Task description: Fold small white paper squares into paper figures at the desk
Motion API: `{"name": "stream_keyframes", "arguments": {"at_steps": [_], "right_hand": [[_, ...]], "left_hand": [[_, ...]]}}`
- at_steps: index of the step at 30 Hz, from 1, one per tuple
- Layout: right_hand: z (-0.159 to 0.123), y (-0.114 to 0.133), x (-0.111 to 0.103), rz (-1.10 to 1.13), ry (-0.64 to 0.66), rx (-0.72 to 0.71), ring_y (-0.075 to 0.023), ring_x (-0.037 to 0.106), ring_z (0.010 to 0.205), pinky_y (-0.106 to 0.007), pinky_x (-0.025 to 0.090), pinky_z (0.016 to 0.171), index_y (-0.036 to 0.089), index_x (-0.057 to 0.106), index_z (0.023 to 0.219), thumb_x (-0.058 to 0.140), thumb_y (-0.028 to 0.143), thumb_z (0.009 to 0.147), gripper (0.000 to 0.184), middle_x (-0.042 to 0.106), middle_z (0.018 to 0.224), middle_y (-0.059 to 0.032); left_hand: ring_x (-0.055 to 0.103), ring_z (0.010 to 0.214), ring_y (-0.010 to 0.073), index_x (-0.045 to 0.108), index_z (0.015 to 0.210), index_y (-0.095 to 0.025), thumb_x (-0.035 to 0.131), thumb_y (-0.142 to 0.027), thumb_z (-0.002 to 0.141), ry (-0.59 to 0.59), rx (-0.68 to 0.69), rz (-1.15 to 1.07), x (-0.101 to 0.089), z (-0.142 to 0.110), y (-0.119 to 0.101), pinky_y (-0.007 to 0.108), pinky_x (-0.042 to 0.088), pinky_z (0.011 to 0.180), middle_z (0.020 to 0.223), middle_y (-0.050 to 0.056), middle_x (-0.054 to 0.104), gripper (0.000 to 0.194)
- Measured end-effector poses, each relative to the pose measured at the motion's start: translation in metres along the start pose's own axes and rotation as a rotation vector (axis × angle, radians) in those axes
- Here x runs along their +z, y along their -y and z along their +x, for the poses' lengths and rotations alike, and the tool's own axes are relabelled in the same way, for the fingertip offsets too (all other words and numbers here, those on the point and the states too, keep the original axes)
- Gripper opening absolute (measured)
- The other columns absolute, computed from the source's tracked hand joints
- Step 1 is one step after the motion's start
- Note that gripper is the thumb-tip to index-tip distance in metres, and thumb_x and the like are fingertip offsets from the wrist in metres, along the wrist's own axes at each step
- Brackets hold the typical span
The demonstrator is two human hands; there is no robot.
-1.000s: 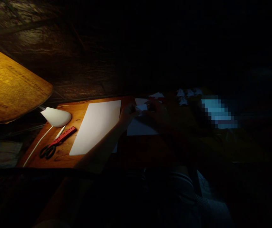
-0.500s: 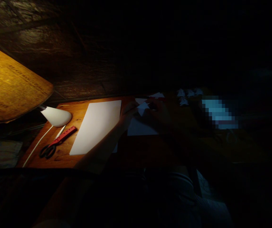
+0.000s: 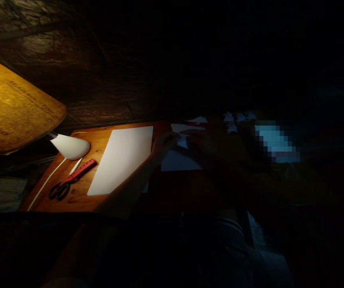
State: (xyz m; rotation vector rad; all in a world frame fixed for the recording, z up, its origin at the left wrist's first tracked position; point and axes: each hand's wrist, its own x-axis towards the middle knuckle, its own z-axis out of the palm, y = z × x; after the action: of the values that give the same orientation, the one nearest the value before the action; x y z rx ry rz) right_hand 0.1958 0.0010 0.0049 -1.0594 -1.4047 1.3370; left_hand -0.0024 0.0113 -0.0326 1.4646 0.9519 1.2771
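Head view, dim light; lamp glow at left only.

Small folded white paper (image 3: 184, 141): lies between the 2 hands, over the near white sheet (image 3: 179, 162) on the wooden table (image 3: 78, 205). Whether it rests on that sheet or is held just above it: cannot tell.

Left hand (image 3: 163, 145): fingers bent, tips at the upper left edge of the folded paper; the hand lies to the left of the piece. Right hand (image 3: 202, 143): deep in shadow, fingers bent inward from the right, tips at the right part of the piece and partly covering it. The middle of the paper shows between the 2 sets of fingertips. Pinching or merely pressing: cannot tell for either hand.

Surroundings: large white paper (image 3: 120, 156) left of the left hand, forearm crossing its near right part. Further left, red and black scissors (image 3: 80, 170) beside a slim white object (image 3: 76, 165), near the white lamp base (image 3: 71, 147). Beyond the right hand, a group of small folded white pieces (image 3: 232, 127); farther right, a bright pixelated rectangle (image 3: 276, 143).
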Motion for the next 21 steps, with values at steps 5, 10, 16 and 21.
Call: {"name": "stream_keyframes", "arguments": {"at_steps": [5,10,16,21], "right_hand": [[0.0021,-0.0011,-0.002,-0.037,-0.012,0.013,-0.0186,0.06,0.075,-0.031,0.047,0.066,0.019,0.08,0.091,0.063,0.029,0.07,0.029,0.074,0.083,-0.005],[0.001,-0.0008,-0.0021,-0.018,0.002,-0.004,-0.0185,0.061,0.075,-0.031,0.048,0.067,0.019,0.081,0.093,0.064,0.03,0.071,0.03,0.073,0.082,-0.0047],[0.0006,0.0022,-0.0023,-0.029,0.033,0.017,-0.0208,0.063,0.081,-0.035,0.054,0.075,0.022,0.082,0.092,0.065,0.026,0.07,0.028,0.076,0.089,-0.0054],[-0.001,0.0053,-0.0017,-0.024,0.045,0.021,-0.0231,0.066,0.088,-0.042,0.057,0.086,0.021,0.082,0.092,0.064,0.022,0.071,0.027,0.077,0.097,-0.0072]], "left_hand": [[0.065,0.079,0.0149,0.08,0.099,-0.021,0.08,-0.039,0.081,0.054,-0.005,-0.043,0.0001,-0.0014,-0.0016,0.026,0.049,0.069,0.091,0.004,0.074,0.025],[0.063,0.078,0.0155,0.078,0.093,-0.02,0.08,-0.043,0.079,0.046,0.005,0.008,0.002,-0.0019,-0.0072,0.026,0.047,0.069,0.087,0.004,0.073,0.027],[0.059,0.076,0.0148,0.075,0.087,-0.019,0.078,-0.034,0.073,0.072,0.002,-0.051,0.0023,-0.0027,-0.0093,0.026,0.044,0.068,0.083,0.002,0.069,0.02],[0.055,0.072,0.0148,0.072,0.084,-0.019,0.074,-0.031,0.072,0.092,-0.003,-0.045,0.0015,-0.0025,-0.0081,0.027,0.041,0.064,0.079,0.002,0.065,0.017]]}}
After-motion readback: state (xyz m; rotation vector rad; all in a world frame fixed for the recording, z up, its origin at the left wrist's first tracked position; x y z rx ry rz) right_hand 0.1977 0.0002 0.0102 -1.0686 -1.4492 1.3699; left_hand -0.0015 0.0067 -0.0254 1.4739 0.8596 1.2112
